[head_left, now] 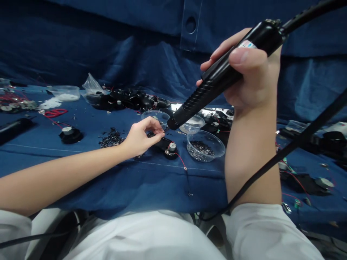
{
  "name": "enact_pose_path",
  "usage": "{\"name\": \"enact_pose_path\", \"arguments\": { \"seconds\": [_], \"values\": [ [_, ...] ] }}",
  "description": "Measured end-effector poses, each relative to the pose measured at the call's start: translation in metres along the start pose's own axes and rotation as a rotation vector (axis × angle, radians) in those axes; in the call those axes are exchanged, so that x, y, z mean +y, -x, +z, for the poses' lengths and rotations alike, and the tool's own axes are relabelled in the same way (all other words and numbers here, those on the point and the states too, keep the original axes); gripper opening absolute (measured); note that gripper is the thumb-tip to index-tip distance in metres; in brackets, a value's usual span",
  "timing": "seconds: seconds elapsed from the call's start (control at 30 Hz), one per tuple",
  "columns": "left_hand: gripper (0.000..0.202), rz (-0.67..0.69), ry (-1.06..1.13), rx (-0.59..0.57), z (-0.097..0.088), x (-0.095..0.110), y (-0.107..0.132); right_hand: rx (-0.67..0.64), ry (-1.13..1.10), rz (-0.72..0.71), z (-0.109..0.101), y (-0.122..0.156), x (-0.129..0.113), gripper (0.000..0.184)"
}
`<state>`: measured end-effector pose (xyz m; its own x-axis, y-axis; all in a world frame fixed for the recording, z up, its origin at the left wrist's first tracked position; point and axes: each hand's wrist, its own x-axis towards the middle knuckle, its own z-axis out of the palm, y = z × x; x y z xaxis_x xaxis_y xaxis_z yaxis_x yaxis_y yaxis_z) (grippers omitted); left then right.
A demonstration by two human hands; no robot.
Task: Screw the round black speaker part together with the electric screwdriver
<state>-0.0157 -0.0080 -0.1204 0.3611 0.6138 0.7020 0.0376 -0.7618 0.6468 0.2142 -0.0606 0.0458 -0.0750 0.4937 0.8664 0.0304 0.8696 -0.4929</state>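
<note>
My right hand [245, 74] is shut around a black corded electric screwdriver [217, 77], held up with its tip pointing down and left. The tip sits at the fingers of my left hand [139, 139], though the contact point is hidden. Those fingers pinch a small black electrical part [166, 146] with a round silver cap and a red wire [181, 160]. The part rests on the blue cloth [151, 184], and my fingers hide its upper end.
A transparent bowl of small screws [202, 146] stands right of the part, with two more bowls behind it. Black screws [111, 138], similar parts and wires lie across the cloth. The screwdriver's black cable [298, 144] runs down across my right forearm.
</note>
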Motion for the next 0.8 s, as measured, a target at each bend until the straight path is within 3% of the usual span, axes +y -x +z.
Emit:
{"name": "enact_pose_path", "arguments": {
  "seconds": [0.13,0.5,0.8],
  "values": [
    [0.016,-0.005,-0.099,-0.08,-0.001,0.002,-0.005,-0.037,0.037,0.031,0.0,0.0,0.002,0.012],
    [0.019,-0.199,-0.33,-0.517,0.007,0.008,-0.034,-0.24,0.231,0.152,0.009,-0.002,0.02,0.017],
    [0.023,-0.146,-0.353,-0.583,0.008,-0.002,-0.032,-0.338,0.292,0.219,0.016,-0.002,0.023,0.017]
  ]
}}
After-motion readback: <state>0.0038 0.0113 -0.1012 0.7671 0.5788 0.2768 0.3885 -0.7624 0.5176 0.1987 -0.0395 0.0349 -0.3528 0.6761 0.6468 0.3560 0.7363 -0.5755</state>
